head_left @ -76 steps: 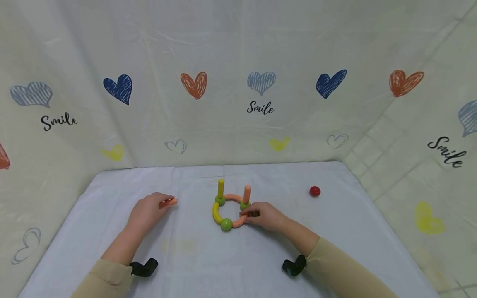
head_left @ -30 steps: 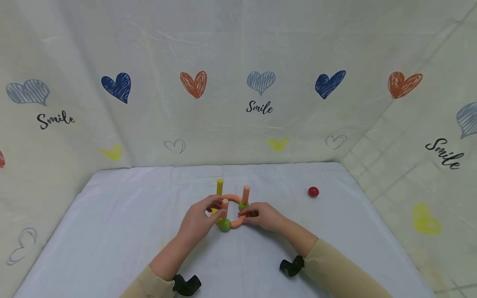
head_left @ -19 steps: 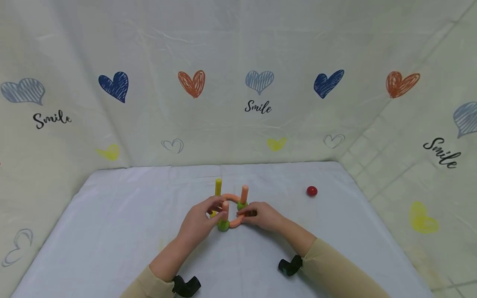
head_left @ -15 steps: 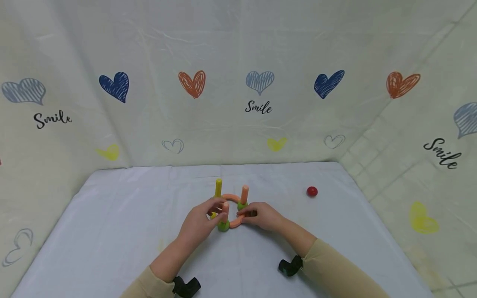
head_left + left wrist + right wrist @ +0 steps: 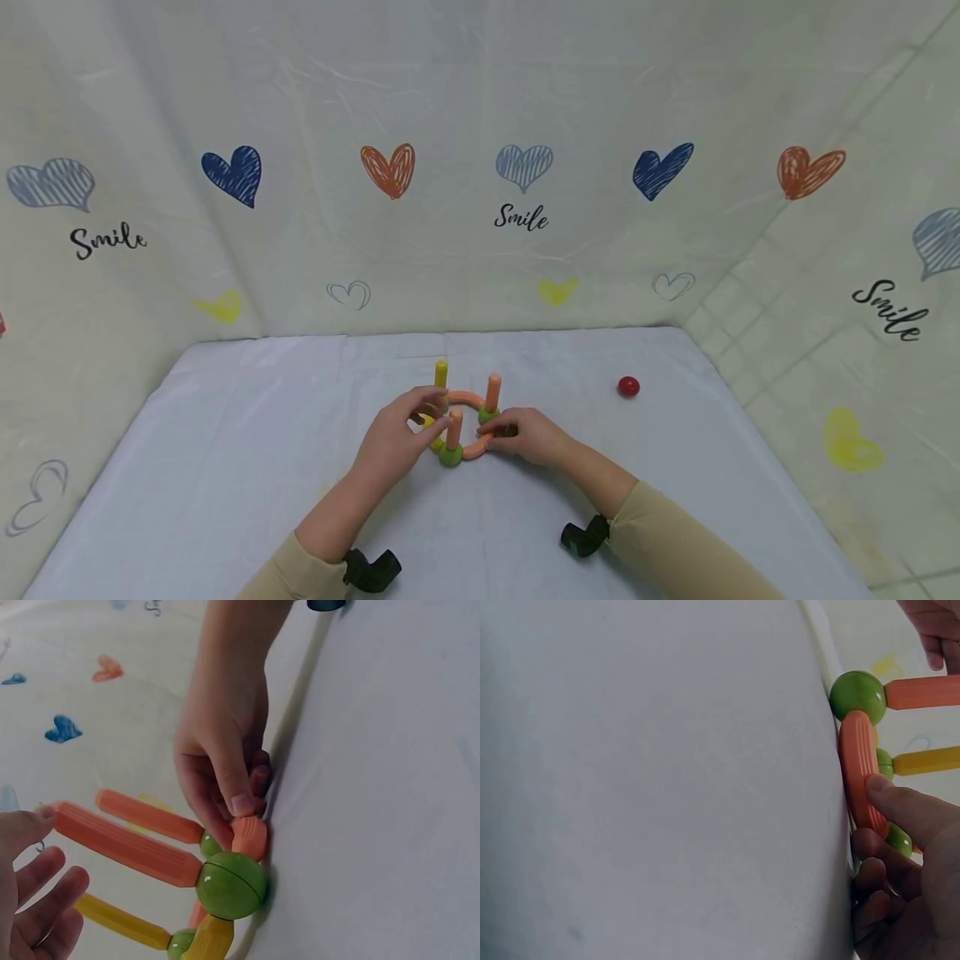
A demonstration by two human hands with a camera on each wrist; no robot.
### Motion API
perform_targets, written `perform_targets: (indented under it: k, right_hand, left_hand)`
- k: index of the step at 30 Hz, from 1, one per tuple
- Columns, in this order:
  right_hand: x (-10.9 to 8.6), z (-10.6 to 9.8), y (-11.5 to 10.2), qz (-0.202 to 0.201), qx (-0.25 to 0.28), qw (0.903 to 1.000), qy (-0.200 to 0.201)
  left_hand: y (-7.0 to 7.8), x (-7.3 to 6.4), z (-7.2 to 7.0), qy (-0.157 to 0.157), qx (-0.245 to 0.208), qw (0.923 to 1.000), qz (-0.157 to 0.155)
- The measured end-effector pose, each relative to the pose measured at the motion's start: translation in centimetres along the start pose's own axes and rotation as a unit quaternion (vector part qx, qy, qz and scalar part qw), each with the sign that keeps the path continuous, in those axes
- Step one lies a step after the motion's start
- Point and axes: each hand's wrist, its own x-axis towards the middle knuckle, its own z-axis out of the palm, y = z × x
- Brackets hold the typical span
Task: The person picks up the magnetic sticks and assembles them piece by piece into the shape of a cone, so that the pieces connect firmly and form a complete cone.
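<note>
A ring of curved sticks joined by green balls [image 5: 231, 885] lies on the table, with three straight sticks rising from it. My right hand [image 5: 531, 435] pinches the curved orange stick [image 5: 859, 769] on the ring's right side between thumb and fingers. At the near ball stands an upright orange stick [image 5: 127, 844]. My left hand [image 5: 397, 429] is beside its top, fingers spread and the thumb tip right at the stick's end. Another upright orange stick [image 5: 492, 392] and an upright yellow stick [image 5: 441, 374] rise from the farther balls. A curved yellow stick [image 5: 209, 941] is partly hidden.
A red ball [image 5: 628, 386] lies on the white-covered table [image 5: 225, 467] at the back right. Behind the table hangs a pale sheet [image 5: 450, 275] printed with hearts and words.
My left hand has brought an orange stick from the left onto the near green ball, where it now stands; the fingers have since loosened from it. My right hand keeps its hold.
</note>
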Motion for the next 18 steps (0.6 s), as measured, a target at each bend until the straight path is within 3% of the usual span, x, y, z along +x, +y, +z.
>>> perform_targets:
  k: [10, 18]
  right_hand:
    - [0.1, 0.1, 0.4, -0.002, -0.006, 1.0000, 0.001]
    - [0.1, 0.1, 0.3, 0.001, -0.009, 1.0000, -0.001]
  left_hand:
    - [-1.0, 0.2, -0.7, -0.028, 0.029, 0.9991, -0.011]
    - [-3.4, 1.1, -0.9, -0.088, 0.056, 0.9922, -0.068]
